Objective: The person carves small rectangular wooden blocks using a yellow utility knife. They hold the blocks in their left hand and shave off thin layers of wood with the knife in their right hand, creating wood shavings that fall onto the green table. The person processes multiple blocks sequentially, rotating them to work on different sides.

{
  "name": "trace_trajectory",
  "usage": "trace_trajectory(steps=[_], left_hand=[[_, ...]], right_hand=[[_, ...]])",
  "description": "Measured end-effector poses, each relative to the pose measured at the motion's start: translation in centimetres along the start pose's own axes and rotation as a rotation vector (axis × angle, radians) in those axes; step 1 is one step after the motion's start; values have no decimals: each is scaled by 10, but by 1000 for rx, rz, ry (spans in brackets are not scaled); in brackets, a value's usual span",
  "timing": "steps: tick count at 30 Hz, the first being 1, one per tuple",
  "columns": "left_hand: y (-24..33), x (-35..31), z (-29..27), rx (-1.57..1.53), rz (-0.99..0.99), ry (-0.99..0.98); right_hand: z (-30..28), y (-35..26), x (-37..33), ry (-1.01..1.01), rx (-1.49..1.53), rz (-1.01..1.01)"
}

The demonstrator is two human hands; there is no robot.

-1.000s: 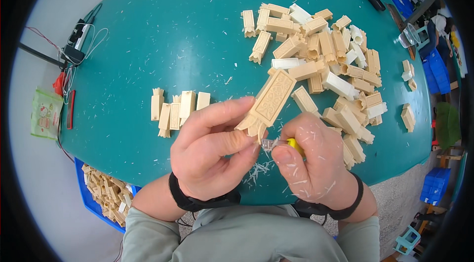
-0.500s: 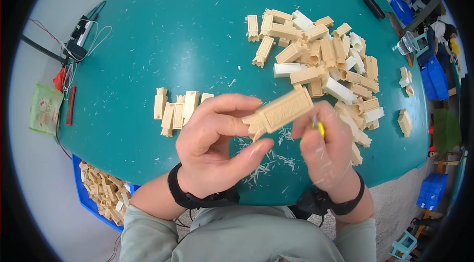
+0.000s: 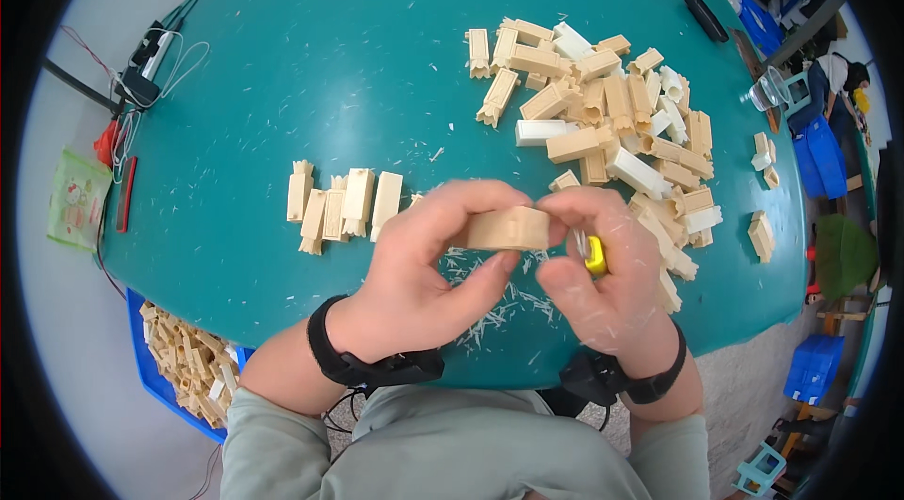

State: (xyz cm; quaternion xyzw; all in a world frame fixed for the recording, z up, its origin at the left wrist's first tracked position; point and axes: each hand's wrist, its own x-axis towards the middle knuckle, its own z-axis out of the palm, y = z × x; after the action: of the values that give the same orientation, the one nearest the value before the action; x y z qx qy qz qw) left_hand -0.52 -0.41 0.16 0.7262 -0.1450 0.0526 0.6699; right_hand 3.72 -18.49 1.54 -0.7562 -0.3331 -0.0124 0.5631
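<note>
Block (image 3: pixel 507 229) turned level, left hand (image 3: pixel 424 274) pinching

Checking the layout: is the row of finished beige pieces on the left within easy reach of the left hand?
Probably yes: the row of beige pieces lies just beyond the left hand with bare table between, though that hand now holds a beige block.

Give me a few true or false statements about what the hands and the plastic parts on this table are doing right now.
1. The left hand grips a beige plastic part. True.
2. The right hand is empty. False: it holds a small yellow-handled tool.
3. The big pile of beige and white parts lies left of the hands. False: it lies to the right, farther back.
4. A short row of parts lies on the teal table. True.
5. A blue bin of parts sits low on the left. True.
</note>
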Motion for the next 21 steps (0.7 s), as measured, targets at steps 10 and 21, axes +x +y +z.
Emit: trace_trajectory(steps=[10, 21], left_hand=[[4, 2, -1, 57, 316, 214], [1, -1, 1, 189, 365, 294]], right_hand=[[3, -12, -2, -76, -61, 87], [4, -9, -1, -61, -129, -19]])
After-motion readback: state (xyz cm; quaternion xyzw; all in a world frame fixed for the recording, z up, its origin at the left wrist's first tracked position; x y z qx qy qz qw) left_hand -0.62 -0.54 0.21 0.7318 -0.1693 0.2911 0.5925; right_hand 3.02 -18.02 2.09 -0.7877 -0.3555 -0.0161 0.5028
